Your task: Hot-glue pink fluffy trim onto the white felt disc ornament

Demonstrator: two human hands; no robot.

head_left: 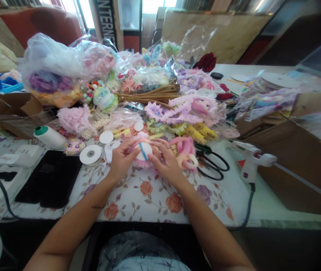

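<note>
Between my two hands is a round white disc (147,151) with a blue strip (143,151) across its face and fluffy pink trim (142,164) around its edge. My left hand (124,155) grips its left side, the thumb resting near the strip. On the other side my right hand (162,155) holds the rim, thumb on the white face. The disc is tilted toward me, just above the flowered cloth. Pink and cream fuzzy stems (187,150) lie right of my right hand. Left of my left hand sits a ribbon spool (91,154).
Black-handled scissors (212,162) and a white glue gun (249,162) with its cord stand to the right, by a cardboard box (298,165). A dark phone-like slab (50,178), thread cone (49,137) and power strip (2,184) lie left. Trims and a plastic bag (56,56) pile behind.
</note>
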